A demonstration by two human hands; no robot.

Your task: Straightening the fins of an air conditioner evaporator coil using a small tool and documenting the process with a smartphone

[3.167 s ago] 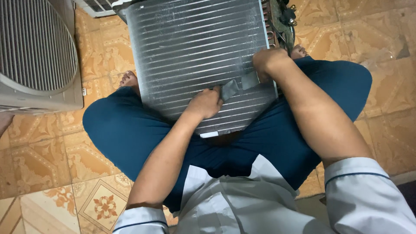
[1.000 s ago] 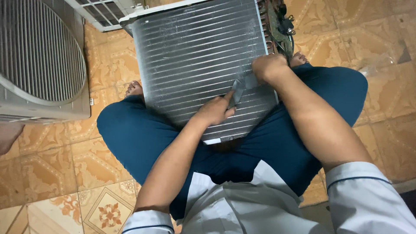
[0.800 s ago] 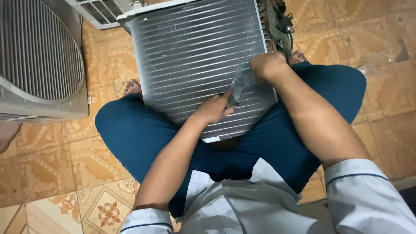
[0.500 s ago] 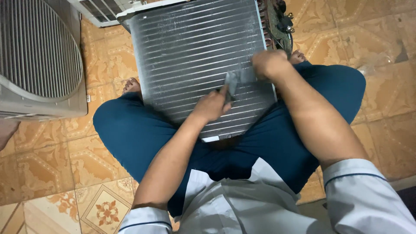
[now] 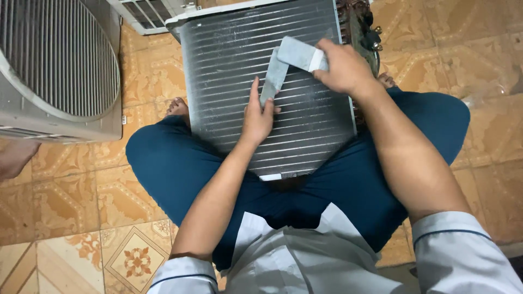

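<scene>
Cross-legged on a tiled floor, a person works a grey strip over a finned coil.

Head view: the ribbed silver metal radiator coil leans across the lap in dark teal trousers, filling twelve o'clock. The left hand lies on the fins at centre, fingers closed lightly on the lower end of a bent grey flat strip; the right hand, at one o'clock, pinches the strip's upper end shut between thumb and fingers. The strip is just above the fins; whether it touches them I cannot tell. A grey round-grilled fan housing stands at ten o'clock, well apart. The orange patterned floor tiles spread all round.
</scene>
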